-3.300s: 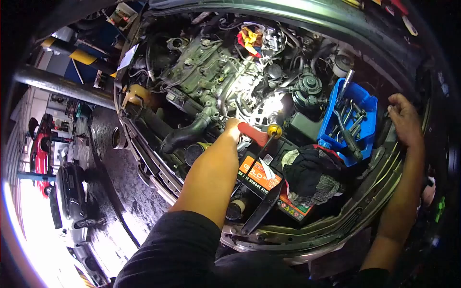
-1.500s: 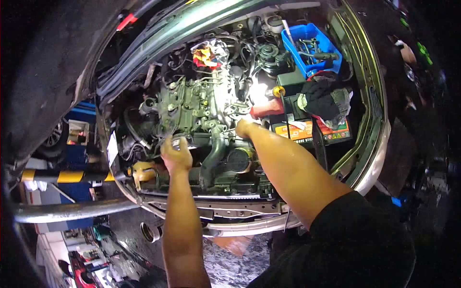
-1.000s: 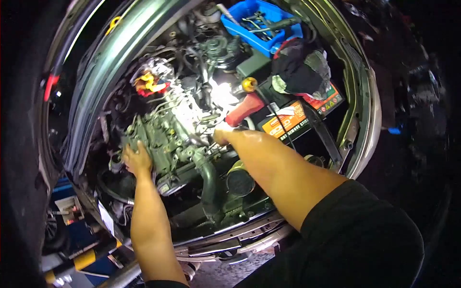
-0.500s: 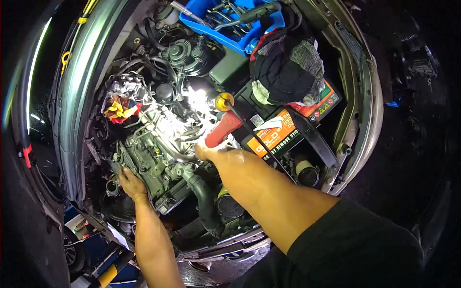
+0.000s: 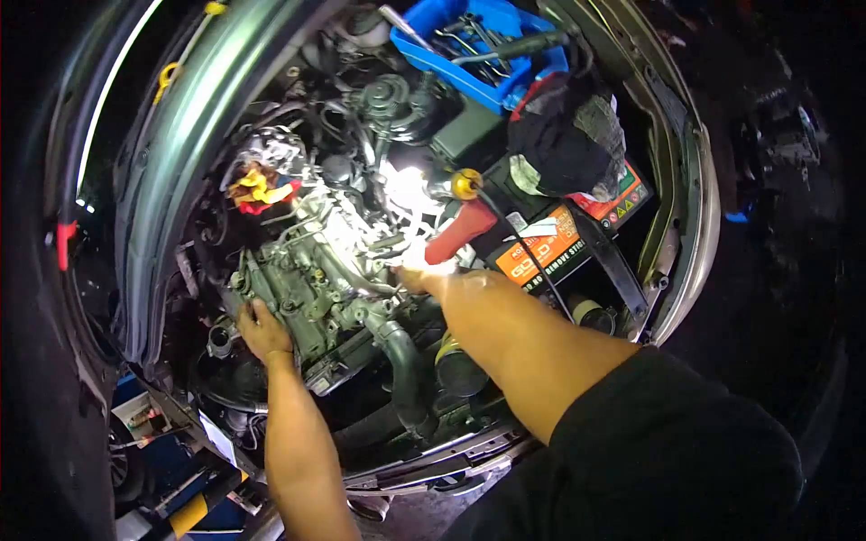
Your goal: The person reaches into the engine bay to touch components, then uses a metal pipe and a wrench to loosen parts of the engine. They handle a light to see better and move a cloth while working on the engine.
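My left hand (image 5: 265,334) rests against the left edge of the engine (image 5: 302,302), thumb and fingers apart, beside a round metal opening (image 5: 219,340). Farther right, my right hand (image 5: 422,278) reaches down among the engine's pipes with its fingers bent. Glare and the hand itself hide the fingertips and whatever is between them. Just above that hand lies a red object (image 5: 462,233), close to a bright work light with a yellow round part (image 5: 466,184).
An orange-labelled battery (image 5: 541,248) carries a dark cloth (image 5: 568,135). Behind it stands a blue tray (image 5: 424,50) of tools. A red and yellow cloth (image 5: 262,189) sits at the engine's back left. A black hose (image 5: 401,379) curves near my right forearm.
The whole engine bay has shifted rightward in view as the camera moved. Both my hands remain at about the same places on the engine.
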Demonstrator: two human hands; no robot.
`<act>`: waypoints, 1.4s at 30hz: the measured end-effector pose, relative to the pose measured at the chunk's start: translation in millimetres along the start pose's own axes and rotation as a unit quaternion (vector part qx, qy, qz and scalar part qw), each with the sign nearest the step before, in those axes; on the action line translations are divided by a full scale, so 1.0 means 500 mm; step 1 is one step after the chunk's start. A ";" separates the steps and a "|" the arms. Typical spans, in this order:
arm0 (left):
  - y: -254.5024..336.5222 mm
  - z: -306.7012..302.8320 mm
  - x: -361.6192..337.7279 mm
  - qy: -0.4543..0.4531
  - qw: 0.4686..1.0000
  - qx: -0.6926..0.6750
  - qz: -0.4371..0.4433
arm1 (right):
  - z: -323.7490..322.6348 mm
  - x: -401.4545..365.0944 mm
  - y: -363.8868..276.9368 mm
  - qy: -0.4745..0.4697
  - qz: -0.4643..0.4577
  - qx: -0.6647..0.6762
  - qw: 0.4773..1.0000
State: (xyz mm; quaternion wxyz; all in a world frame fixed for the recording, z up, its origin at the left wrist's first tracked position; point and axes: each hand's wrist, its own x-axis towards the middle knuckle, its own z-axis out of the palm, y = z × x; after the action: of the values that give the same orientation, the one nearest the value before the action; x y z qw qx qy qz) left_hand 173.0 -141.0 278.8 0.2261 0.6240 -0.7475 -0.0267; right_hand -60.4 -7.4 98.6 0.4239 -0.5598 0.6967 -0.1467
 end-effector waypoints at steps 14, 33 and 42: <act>0.012 0.001 -0.007 0.026 0.997 0.060 0.026 | -0.011 0.001 0.005 -0.024 0.006 -0.002 1.000; 0.023 -0.011 -0.004 -0.025 0.998 0.049 -0.028 | -0.028 -0.014 0.028 0.007 0.018 0.028 0.999; 0.027 -0.011 -0.003 -0.039 0.999 0.032 -0.010 | -0.009 -0.013 0.005 0.056 0.039 0.019 0.997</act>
State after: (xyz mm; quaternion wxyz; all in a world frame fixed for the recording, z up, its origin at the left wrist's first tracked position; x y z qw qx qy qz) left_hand 162.7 -135.1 287.8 0.1769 0.6370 -0.7498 -0.0292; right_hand -65.3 -2.0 102.3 0.4006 -0.5149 0.7375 -0.1747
